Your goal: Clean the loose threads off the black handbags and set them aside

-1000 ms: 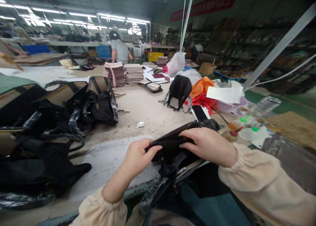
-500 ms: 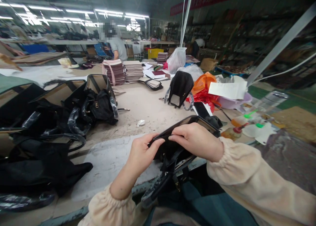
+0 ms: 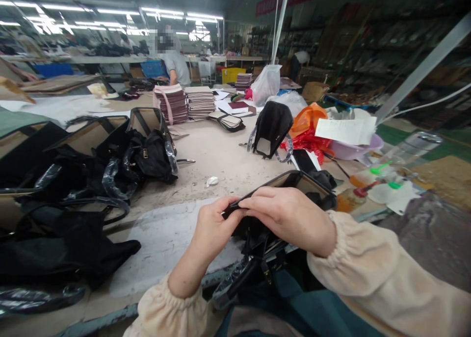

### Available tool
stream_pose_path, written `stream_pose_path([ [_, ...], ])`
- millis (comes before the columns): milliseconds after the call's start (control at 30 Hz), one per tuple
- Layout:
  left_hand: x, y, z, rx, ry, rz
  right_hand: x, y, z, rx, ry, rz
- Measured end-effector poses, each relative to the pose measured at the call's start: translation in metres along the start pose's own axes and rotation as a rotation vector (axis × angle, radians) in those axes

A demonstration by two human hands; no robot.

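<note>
Head view: both hands at the rim of a black bag (image 3: pixel 311 186), by the worktop's (image 3: pixel 206 153) near edge.
The step in hand looks like handling the rim's left end; the next move seems to call for steady hold there while the right fingers press or feel along it. The left hand (image 3: pixel 213 226) pinches the rim; the right hand (image 3: pixel 289 217) touches beside it, but whether it pinches I cannot tell. The bag extends right of the left grip, partly beneath the right hand.
</note>
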State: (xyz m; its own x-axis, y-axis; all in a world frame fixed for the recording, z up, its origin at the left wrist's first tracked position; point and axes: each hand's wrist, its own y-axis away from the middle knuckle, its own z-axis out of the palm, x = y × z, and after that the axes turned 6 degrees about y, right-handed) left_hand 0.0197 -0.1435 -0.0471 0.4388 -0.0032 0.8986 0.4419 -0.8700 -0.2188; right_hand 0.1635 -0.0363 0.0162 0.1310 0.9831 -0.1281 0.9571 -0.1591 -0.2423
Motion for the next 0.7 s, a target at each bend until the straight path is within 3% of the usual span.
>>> stream_pose_path([
  [500,0.000,0.002,0.001,0.001,0.026,0.026,-0.010,-0.009,0.004,0.002,-0.012,0.242],
  [700,0.000,0.002,0.002,0.010,0.019,0.020,-0.011,-0.009,0.005,0.032,-0.036,0.267],
])
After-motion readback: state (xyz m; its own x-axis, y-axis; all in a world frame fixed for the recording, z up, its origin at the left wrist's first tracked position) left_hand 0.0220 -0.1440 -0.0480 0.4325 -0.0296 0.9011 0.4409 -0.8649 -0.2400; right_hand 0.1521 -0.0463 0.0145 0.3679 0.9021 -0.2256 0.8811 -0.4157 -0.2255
